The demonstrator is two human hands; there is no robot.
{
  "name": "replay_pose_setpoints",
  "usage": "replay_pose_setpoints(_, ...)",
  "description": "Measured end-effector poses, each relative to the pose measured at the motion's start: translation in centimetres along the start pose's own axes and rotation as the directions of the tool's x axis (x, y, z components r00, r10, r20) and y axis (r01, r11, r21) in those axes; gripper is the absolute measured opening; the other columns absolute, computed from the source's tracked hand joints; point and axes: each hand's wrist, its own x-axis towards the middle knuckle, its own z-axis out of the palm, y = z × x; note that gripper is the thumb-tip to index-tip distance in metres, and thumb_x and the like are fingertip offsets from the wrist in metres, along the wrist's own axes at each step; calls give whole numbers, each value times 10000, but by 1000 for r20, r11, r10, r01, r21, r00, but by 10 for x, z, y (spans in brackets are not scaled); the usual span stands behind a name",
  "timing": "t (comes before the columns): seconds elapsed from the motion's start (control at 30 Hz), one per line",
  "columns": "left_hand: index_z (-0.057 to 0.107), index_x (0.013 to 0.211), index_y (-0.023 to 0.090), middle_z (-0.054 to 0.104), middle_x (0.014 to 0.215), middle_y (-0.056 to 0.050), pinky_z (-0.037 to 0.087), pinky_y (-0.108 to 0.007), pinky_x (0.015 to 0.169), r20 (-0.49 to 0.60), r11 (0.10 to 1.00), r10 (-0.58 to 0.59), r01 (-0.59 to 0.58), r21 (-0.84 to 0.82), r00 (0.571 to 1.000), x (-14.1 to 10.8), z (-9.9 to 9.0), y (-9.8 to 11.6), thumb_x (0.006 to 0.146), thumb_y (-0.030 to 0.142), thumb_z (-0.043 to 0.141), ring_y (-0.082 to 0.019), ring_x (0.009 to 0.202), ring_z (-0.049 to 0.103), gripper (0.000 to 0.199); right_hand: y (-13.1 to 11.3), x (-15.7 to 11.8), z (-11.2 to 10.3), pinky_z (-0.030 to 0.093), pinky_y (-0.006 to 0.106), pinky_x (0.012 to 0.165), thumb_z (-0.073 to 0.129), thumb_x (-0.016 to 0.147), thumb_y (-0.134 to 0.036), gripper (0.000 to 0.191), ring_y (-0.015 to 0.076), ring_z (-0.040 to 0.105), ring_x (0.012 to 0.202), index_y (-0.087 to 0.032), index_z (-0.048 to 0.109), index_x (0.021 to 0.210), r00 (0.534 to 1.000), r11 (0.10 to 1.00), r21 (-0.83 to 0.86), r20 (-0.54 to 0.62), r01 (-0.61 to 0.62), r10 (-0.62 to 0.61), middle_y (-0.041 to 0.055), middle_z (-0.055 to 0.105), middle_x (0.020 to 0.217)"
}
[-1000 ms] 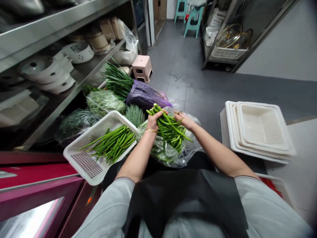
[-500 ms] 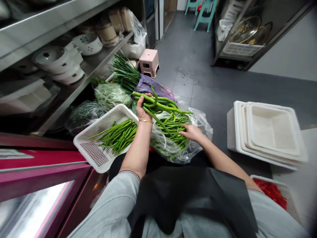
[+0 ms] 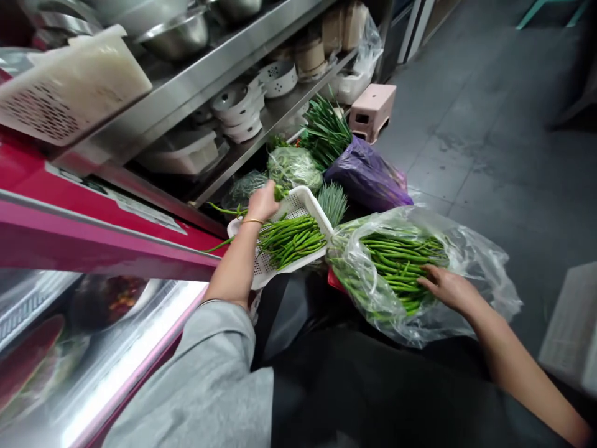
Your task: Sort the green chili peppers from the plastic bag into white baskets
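Over the far left side of the white perforated basket, my left hand is closed round a bunch of long green peppers, whose tips stick out on both sides. Other green peppers lie in the basket. To the right, a clear plastic bag is spread open around a heap of long green peppers. My right hand rests at the right side of that heap, fingers bent against the peppers; whether it pinches any is unclear.
Leafy greens, a purple bag and a bagged vegetable lie beyond the basket. Metal shelving and a pink-red cabinet border the left. A pink stool stands behind; white baskets are at the right.
My left hand has carried its peppers from above the bag leftward to over the basket. My right hand stays at the peppers in the bag. The view has turned left.
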Motion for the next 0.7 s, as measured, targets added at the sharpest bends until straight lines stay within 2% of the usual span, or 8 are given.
replay_pose_setpoints(0.07,578,1105,131,688,987,-178,460,-457,930,206,953,-15,-48,298,979,0,44,-11,688,128,699,-357,1045,634,434,-7,1,0,530,412,852,462,870,-416,434,302,687,971,-161,645,1169,1000,1000,-16,15,4,-3,161,711,1088)
replay_pose_setpoints(0.13,528,1228,106,657,1102,-221,439,-460,951,334,901,-21,-126,414,942,-2,86,-19,758,149,645,-357,1091,611,487,-16,1,0,531,397,847,462,883,-408,435,293,684,981,-154,642,1186,1000,999,-49,30,-8,9,166,700,1125)
replay_pose_setpoints(0.2,450,1341,88,587,1245,-247,400,-455,1003,341,885,5,-163,435,940,-1,118,-27,803,222,631,-353,1183,550,582,-26,-3,-2,528,383,842,460,897,-399,428,286,682,989,-155,635,1202,998,996,-81,55,-23,28,165,694,1140)
replay_pose_setpoints(0.27,362,1424,73,497,1363,-256,340,-460,1063,290,886,38,-166,432,956,3,136,-36,806,337,652,-363,1277,454,732,-34,-9,-7,522,365,845,476,900,-389,415,276,680,992,-161,634,1208,996,995,-97,87,-24,33,158,692,1138)
replay_pose_setpoints(0.37,312,1461,43,416,1440,-262,280,-458,1113,259,901,77,-178,395,963,9,142,-50,800,487,632,-369,1342,366,858,-40,-24,-22,519,346,831,508,889,-394,423,263,677,974,-170,627,1228,997,995,-97,73,-24,31,151,682,1137)
replay_pose_setpoints(0.5,277,1495,86,323,1537,-213,226,-446,1159,281,903,164,-259,344,946,-11,128,-73,914,469,429,-308,1429,282,712,-38,-40,-45,510,339,800,459,924,-431,441,241,672,932,-205,616,1269,991,997,-44,-116,-64,59,129,677,1149)
replay_pose_setpoints(0.6,292,1488,68,270,1565,-221,236,-483,1157,422,890,63,-242,386,904,-28,117,-88,925,425,384,-321,1450,259,673,-40,-38,-53,491,312,761,446,937,-389,363,220,665,896,-221,691,1145,988,996,-36,-137,-82,76,95,702,1093)
replay_pose_setpoints(0.7,365,1440,25,352,1513,-253,288,-469,1140,501,890,-6,-223,397,866,-24,111,-83,887,430,434,-332,1409,343,689,-46,-24,-54,466,290,730,428,947,-332,334,212,655,906,-208,719,1053,976,986,-66,-163,-153,141,85,707,1064)
